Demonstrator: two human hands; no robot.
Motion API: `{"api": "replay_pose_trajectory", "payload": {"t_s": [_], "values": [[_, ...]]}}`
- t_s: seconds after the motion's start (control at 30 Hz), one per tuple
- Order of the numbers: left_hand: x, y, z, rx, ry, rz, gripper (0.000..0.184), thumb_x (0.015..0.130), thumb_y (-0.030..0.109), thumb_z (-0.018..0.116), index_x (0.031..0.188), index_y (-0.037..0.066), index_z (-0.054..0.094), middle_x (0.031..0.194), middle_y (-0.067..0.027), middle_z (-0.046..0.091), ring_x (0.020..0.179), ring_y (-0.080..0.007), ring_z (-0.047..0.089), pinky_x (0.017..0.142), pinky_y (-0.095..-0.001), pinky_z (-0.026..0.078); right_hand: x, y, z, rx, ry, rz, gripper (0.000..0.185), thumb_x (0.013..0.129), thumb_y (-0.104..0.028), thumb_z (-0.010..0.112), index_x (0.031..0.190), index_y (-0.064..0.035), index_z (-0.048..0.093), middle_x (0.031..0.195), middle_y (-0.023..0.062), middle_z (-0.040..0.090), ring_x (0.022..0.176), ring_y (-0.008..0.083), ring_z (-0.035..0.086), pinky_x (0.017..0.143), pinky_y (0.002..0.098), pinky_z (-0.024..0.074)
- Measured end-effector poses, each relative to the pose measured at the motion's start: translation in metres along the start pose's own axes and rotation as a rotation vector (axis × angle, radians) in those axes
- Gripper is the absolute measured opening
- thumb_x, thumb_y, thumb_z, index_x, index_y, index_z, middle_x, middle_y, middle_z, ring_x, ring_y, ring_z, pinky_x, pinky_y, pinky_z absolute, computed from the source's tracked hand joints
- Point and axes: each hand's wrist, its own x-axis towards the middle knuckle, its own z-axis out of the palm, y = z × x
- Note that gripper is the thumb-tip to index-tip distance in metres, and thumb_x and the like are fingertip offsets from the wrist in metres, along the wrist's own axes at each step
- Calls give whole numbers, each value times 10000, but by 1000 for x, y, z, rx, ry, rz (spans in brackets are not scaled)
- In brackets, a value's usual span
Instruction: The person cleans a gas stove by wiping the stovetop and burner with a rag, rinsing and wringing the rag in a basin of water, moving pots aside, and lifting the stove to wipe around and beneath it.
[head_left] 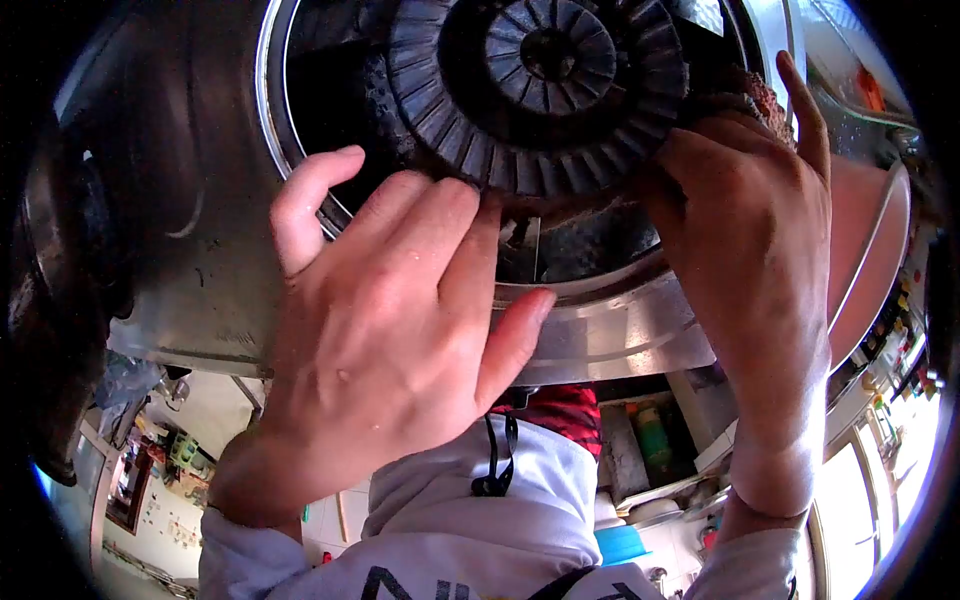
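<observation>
1. Head view: slotted round burner (490,165) framed by metal rim (610,335); smaller slotted ring (505,65) at burner's ctr.
2. L hand (385,290) placed at burner's near-L edge, thumb + little finger spread, mid fingers bent; tips hidden, pinch can't be told.
3. R hand (745,200) at burner's R edge, fingers curled, little finger extended; grip can't be told.
4. Brownish rough pc (768,105) seen R of burner, partly hidden.

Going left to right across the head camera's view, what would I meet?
Left hand, dark ridged rings, right hand, pinkish thing with a curved rim.
</observation>
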Motion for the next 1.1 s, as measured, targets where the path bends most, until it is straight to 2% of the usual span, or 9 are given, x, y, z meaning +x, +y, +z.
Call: {"api": "replay_pose_trajectory", "payload": {"t_s": [0.13,0.27,0.37,0.5,0.73,0.83,0.93,1.1], "values": [[-2,3,-3,20,-16,-57,333,855,242,665,1053,-22,709,1035,-113,652,992,-287,638,1073,-517,284,0,0,4,76,43,-30,82,762,-60,780,838,-54,751,804,113,702,792,306,687,1070,458,427],[-5,-5,-11,131,17,-111,243,883,180,628,992,-17,719,1014,-122,666,1031,-292,642,1072,-505,290,-12,-16,18,493,51,133,63,781,-67,771,842,-60,756,815,108,709,798,297,688,1108,479,386],[-9,-12,-14,186,-1,-89,255,891,179,605,1019,-9,720,1033,-119,666,1061,-285,635,1080,-508,277,-14,-17,28,379,91,48,51,788,-68,765,828,-39,752,823,123,712,781,314,688,969,464,468],[-2,-4,-11,48,-63,-33,274,871,170,597,1043,-7,716,1035,-107,661,1060,-273,630,1082,-511,272,-1,-26,-8,208,43,136,81,794,-72,765,842,-10,748,821,160,701,782,349,682,773,448,523],[-2,-19,-13,207,20,-73,215,845,122,590,940,-21,719,984,-124,674,1036,-294,641,1102,-534,274,-6,-6,15,263,-94,-12,113,783,-86,771,867,-11,755,857,172,696,841,366,678,799,460,519],[0,-19,-17,142,-7,-16,230,832,129,601,958,-25,717,995,-120,673,1041,-294,639,1113,-539,263,-9,-8,12,112,-41,28,115,791,-88,769,873,-9,755,855,174,695,878,370,669,807,469,513],[2,-9,-13,68,-37,-16,245,826,139,613,974,-27,717,989,-117,668,1033,-292,637,1120,-548,257,-8,-6,16,50,-60,116,103,804,-89,764,851,-1,741,849,176,689,876,372,659,865,486,497],[2,-17,-13,169,-1,-47,217,847,118,594,933,-30,728,958,-121,671,1029,-292,639,1127,-556,264,-8,2,2,231,-125,-7,115,805,-96,780,820,-4,712,836,144,696,902,335,691,1002,533,443]]}}
